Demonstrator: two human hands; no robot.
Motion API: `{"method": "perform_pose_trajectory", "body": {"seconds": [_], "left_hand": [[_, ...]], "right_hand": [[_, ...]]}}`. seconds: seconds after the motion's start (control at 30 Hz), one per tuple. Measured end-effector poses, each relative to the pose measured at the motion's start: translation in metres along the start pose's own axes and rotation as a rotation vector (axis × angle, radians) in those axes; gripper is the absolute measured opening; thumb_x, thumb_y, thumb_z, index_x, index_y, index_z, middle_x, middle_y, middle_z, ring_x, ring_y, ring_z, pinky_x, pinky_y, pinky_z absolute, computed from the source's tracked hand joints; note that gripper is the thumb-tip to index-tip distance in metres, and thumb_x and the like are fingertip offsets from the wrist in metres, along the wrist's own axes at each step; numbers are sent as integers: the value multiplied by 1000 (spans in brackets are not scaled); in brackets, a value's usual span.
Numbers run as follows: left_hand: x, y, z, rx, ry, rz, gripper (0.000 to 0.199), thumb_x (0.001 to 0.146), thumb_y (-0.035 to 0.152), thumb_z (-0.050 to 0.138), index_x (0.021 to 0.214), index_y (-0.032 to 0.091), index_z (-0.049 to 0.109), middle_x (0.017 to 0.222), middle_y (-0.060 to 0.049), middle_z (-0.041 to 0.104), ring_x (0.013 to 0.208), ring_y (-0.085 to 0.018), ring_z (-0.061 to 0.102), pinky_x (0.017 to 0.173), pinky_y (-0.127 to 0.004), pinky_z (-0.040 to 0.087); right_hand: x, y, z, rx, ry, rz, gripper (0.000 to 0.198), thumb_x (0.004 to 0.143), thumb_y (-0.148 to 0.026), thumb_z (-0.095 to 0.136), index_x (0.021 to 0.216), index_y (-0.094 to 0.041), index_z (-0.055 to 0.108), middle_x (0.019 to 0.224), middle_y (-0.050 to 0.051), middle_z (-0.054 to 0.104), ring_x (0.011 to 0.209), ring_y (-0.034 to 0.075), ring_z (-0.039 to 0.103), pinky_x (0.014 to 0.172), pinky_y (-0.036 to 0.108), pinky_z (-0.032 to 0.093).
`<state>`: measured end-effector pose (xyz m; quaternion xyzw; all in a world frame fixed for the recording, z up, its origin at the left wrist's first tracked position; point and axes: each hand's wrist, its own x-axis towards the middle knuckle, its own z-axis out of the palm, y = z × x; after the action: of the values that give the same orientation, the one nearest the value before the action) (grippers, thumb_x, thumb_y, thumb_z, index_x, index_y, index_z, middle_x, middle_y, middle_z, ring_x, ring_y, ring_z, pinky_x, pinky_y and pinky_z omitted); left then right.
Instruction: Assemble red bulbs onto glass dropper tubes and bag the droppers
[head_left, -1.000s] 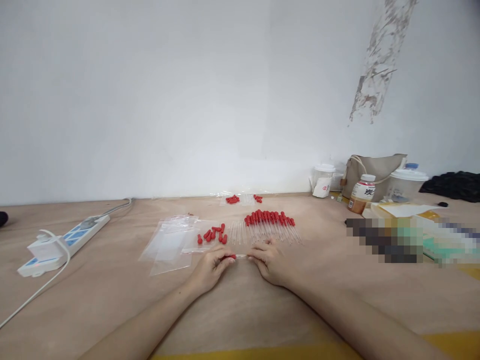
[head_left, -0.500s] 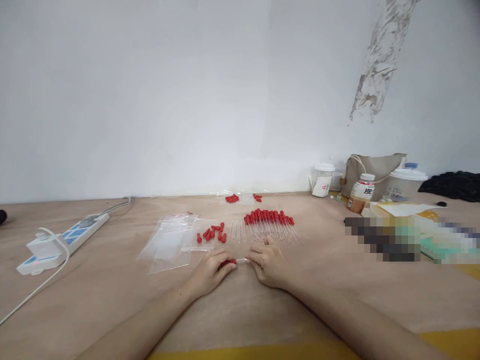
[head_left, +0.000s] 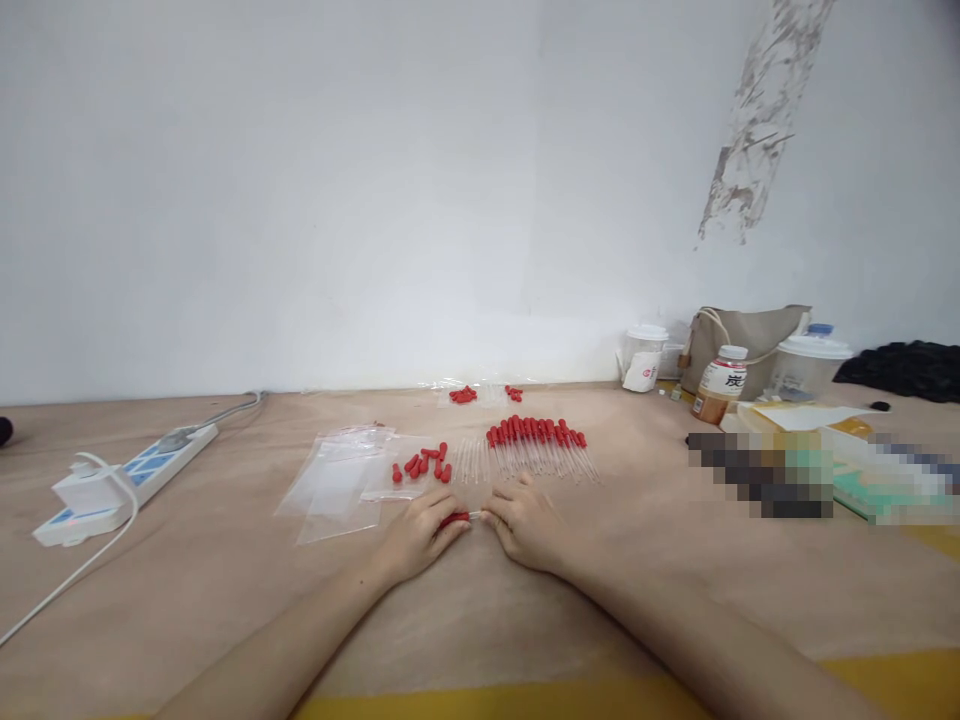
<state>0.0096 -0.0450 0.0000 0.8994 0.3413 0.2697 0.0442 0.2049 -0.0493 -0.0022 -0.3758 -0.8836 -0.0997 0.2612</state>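
The left hand [head_left: 417, 532] pinches a red cap [head_left: 454, 519], the right hand [head_left: 529, 524] a thin tube [head_left: 475, 514], near the bare tubes [head_left: 471, 460] left on the bench [head_left: 480, 630]. Many capped tubes [head_left: 535, 448] look done; loose caps [head_left: 424, 464] wait too.

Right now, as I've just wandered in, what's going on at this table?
A person is working with both bare hands. The left fingers hold a red bulb, and the right fingers hold the clear tube that meets it. Just beyond, a row of red-topped tubes lies beside some bare clear tubes. Farther left are loose red bulbs and clear plastic bags.
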Motion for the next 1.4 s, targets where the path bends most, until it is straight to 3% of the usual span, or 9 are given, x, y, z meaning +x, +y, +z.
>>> {"method": "perform_pose_trajectory", "body": {"seconds": [0.2, 0.27, 0.43, 0.57, 0.73, 0.9, 1.07, 1.17, 1.4], "left_hand": [[-3, -3, -7, 99, 86, 10, 14, 84, 26, 45, 89, 19, 56, 82, -4, 56, 77, -17, 51, 70, -27, 40], [-3, -10, -11, 195, 163, -25, 15, 82, 26, 48, 94, 21, 56, 90, -5, 56, 87, -20, 50, 77, -32, 37], [-5, -42, -18, 398, 352, -280, 15, 75, 25, 55, 89, 22, 60, 94, -5, 56, 90, -24, 49, 78, -36, 36], [-7, -60, -17, 393, 354, -357, 14, 74, 26, 55, 86, 22, 61, 92, -4, 56, 89, -23, 49, 77, -35, 37], [-7, -66, -14, 232, 300, -339, 18, 77, 25, 50, 91, 20, 60, 91, -4, 53, 82, -18, 52, 77, -30, 41], [-6, -67, -12, 148, 289, -378, 19, 76, 25, 49, 91, 20, 60, 87, -3, 53, 76, -17, 53, 72, -28, 44], [-6, -74, -10, 152, 310, -426, 18, 75, 21, 48, 88, 19, 60, 84, -3, 52, 75, -17, 54, 71, -29, 45], [-6, -78, -9, 153, 324, -465, 19, 73, 18, 49, 89, 19, 60, 86, -3, 51, 78, -18, 54, 71, -28, 45], [-8, -86, -10, 165, 308, -528, 25, 74, 20, 50, 96, 17, 60, 88, -5, 52, 71, -16, 56, 72, -28, 46]], "right_hand": [[-4, 8, -15, -114, -42, -58, 18, 79, -16, 44, 81, -19, 61, 80, 6, 59, 82, 17, 45, 71, 32, 24], [-5, 20, -16, -117, 1, 81, 19, 80, -17, 43, 81, -19, 62, 81, 6, 59, 81, 17, 47, 73, 31, 24], [-1, 65, -10, -59, 128, 694, 27, 81, -27, 38, 73, -20, 63, 73, 3, 63, 72, 16, 53, 73, 30, 25], [9, 91, -6, -92, 91, 882, 27, 78, -31, 40, 70, -20, 64, 72, 5, 64, 73, 19, 56, 74, 32, 25], [19, 100, -2, -144, 39, 931, 27, 77, -33, 40, 75, -20, 64, 76, 7, 65, 77, 22, 57, 76, 36, 26], [17, 98, -2, -206, 3, 887, 27, 78, -36, 41, 81, -19, 62, 76, 7, 64, 78, 23, 57, 77, 37, 25], [26, 71, -4, -206, 68, 716, 24, 80, -30, 39, 83, -18, 60, 85, 7, 64, 80, 19, 55, 77, 34, 22], [41, 47, 3, -151, 21, 577, 22, 78, -26, 40, 77, -18, 60, 85, 7, 64, 81, 18, 54, 76, 34, 21], [76, 20, 26, -207, -172, 668, 21, 75, -20, 44, 83, -13, 62, 88, 15, 62, 85, 23, 54, 81, 38, 20]]}}
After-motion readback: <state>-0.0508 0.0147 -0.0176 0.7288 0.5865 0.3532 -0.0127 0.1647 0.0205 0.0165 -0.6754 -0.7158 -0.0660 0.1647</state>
